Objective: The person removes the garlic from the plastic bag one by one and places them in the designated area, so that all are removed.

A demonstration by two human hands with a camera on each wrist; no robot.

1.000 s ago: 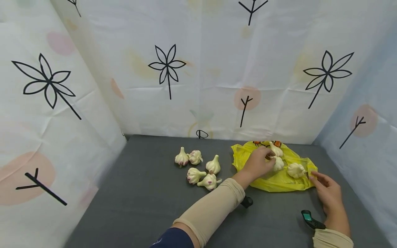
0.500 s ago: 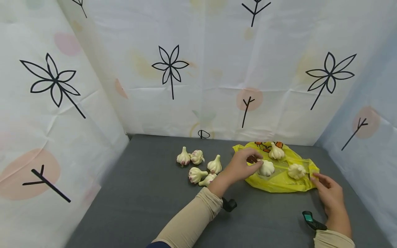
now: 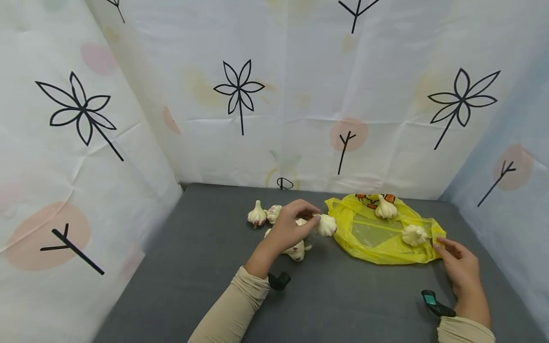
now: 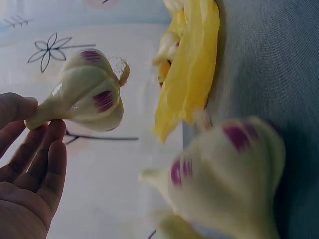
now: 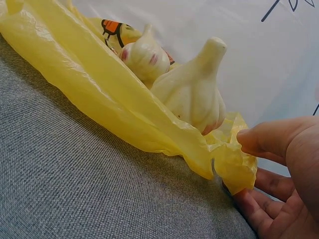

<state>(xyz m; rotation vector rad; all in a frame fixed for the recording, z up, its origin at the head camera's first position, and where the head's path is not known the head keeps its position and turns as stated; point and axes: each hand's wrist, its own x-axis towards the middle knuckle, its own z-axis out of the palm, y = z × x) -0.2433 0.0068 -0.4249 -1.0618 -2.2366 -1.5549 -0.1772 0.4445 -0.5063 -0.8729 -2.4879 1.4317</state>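
My left hand [image 3: 291, 226] pinches a garlic bulb [image 4: 92, 92] by its stem, thumb against fingertips, in the air over the table left of the yellow plastic bag [image 3: 373, 255]. The bulb is cream with purple patches and a tuft of roots. Below and behind that hand sit several garlic bulbs, partly covered by it in the head view; one bulb [image 4: 224, 174] looms close in the left wrist view. My right hand [image 3: 461, 267] pinches the bag's right edge between thumb and fingers. Two bulbs lie on the bag, one at the back [image 3: 386, 207] and one near the right hand [image 3: 414, 235].
The dark grey table [image 3: 180, 286] is walled by white printed cloth [image 3: 300, 95] at the back and both sides. Another bulb [image 3: 257, 214] stands at the left of the loose group. A black wrist device [image 3: 436, 305] sticks out beside the right wrist.
My left hand has lifted a garlic bulb off the yellow bag and carried it left toward the loose bulbs. The right hand stays at the bag's right edge.
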